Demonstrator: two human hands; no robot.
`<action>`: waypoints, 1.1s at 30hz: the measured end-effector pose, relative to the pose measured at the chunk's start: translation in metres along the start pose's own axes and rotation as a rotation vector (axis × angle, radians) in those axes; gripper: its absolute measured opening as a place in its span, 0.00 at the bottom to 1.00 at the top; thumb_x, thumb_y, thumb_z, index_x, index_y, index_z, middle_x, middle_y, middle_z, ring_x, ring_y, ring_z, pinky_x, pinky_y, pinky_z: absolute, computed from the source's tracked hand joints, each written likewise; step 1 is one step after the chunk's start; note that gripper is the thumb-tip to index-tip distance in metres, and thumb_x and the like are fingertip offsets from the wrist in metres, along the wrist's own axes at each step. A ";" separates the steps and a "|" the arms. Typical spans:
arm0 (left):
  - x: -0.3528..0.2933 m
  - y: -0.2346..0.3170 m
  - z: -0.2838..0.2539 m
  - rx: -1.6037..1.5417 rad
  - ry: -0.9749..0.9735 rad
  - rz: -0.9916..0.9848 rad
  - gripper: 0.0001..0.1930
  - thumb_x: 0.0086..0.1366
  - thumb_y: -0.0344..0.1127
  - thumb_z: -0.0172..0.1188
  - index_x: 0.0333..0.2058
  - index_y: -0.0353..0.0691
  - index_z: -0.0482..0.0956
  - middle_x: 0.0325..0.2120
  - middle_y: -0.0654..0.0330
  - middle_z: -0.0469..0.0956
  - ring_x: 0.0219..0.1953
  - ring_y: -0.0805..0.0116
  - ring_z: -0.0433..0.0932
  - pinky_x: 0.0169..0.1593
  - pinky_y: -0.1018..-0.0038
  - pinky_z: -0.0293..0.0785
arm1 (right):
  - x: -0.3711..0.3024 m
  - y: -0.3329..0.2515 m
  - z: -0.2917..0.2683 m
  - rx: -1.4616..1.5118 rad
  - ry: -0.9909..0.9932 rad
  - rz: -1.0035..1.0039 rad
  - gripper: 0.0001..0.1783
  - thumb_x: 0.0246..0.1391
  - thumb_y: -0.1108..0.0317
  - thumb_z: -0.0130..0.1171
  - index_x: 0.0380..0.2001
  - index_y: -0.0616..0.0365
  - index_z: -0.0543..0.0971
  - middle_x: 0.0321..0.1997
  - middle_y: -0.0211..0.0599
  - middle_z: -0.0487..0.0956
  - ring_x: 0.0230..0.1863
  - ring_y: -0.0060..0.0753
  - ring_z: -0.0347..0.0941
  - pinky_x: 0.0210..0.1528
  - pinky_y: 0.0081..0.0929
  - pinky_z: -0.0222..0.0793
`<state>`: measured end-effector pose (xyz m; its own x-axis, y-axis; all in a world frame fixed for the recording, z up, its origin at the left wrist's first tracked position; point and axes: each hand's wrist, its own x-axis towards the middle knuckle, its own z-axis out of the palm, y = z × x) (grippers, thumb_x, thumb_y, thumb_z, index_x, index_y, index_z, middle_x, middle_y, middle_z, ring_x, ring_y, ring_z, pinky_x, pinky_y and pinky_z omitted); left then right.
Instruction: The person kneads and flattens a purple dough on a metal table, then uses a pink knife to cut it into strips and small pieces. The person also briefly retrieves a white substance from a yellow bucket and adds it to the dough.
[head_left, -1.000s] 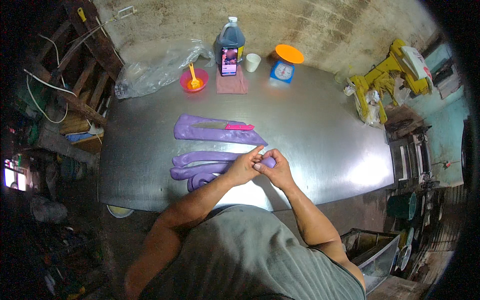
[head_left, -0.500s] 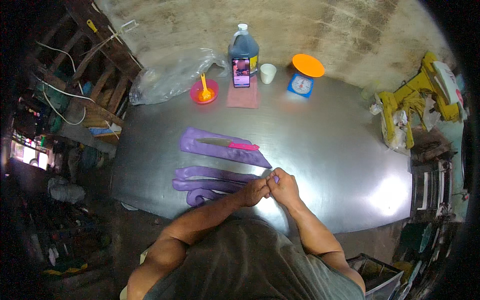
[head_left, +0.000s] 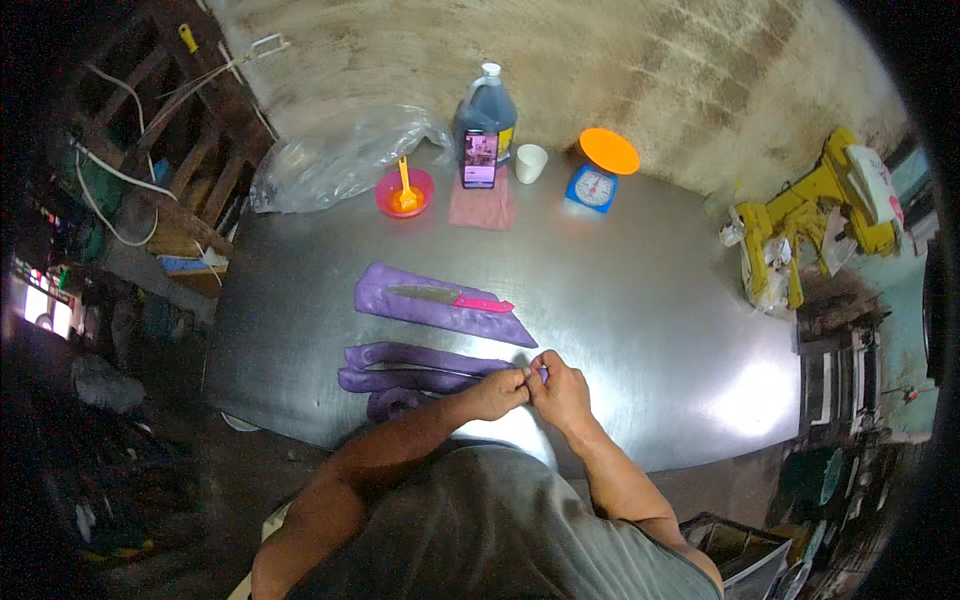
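Observation:
My left hand (head_left: pixel 499 393) and my right hand (head_left: pixel 562 396) meet near the front of the metal table, fingertips together. Both are closed in a pinch on purple dough (head_left: pixel 543 375), of which only a bit shows between the fingers. Left of them lie long purple dough strips (head_left: pixel 410 380), their right ends running under my left hand. The nearest strip (head_left: pixel 388 404) curls at its left end, partly behind my forearm. Farther off lies a flat purple dough slab (head_left: pixel 372 290). A knife with a pink handle (head_left: pixel 484 304) rests on the slab, blade to the left.
Along the back of the metal table (head_left: pixel 650 330) stand a pink bowl (head_left: pixel 424 187) with an orange brush (head_left: pixel 405 195), a phone (head_left: pixel 480 160) before a dark jug (head_left: pixel 492 104), a pink cloth (head_left: pixel 482 212), a white cup (head_left: pixel 531 164), a blue scale (head_left: pixel 592 188) and clear plastic (head_left: pixel 330 160).
The whole view has shifted slightly, so the table items sit lower and a little left. My hands stay together at the dough, with small finger movements; the knife and slab keep their places.

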<state>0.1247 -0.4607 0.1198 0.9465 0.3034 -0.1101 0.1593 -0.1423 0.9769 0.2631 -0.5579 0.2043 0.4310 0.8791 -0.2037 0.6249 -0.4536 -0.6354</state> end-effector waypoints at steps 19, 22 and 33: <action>-0.019 -0.064 0.009 0.575 0.409 0.142 0.21 0.54 0.36 0.67 0.47 0.38 0.79 0.50 0.45 0.75 0.54 0.46 0.74 0.55 0.54 0.72 | 0.064 0.009 -0.034 0.451 0.688 -0.604 0.16 0.54 0.70 0.69 0.46 0.59 0.79 0.37 0.39 0.82 0.34 0.30 0.78 0.38 0.26 0.74; -0.022 -0.087 0.001 0.434 0.378 0.135 0.24 0.51 0.33 0.68 0.50 0.39 0.80 0.49 0.44 0.77 0.51 0.44 0.77 0.56 0.55 0.73 | 0.081 0.004 -0.038 -0.209 0.837 -0.673 0.18 0.57 0.63 0.68 0.49 0.56 0.81 0.42 0.46 0.82 0.37 0.41 0.81 0.42 0.37 0.78; -0.018 0.023 0.004 0.510 0.306 0.050 0.46 0.55 0.24 0.70 0.71 0.35 0.57 0.60 0.43 0.72 0.62 0.58 0.73 0.62 0.61 0.72 | 0.001 0.032 0.030 0.693 -0.550 0.297 0.09 0.63 0.61 0.61 0.41 0.51 0.77 0.29 0.33 0.81 0.25 0.25 0.80 0.24 0.27 0.76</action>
<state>0.1123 -0.4734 0.1437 0.8446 0.5314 0.0652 0.3031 -0.5749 0.7600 0.2640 -0.5666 0.1617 0.0311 0.7671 -0.6408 -0.0655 -0.6381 -0.7671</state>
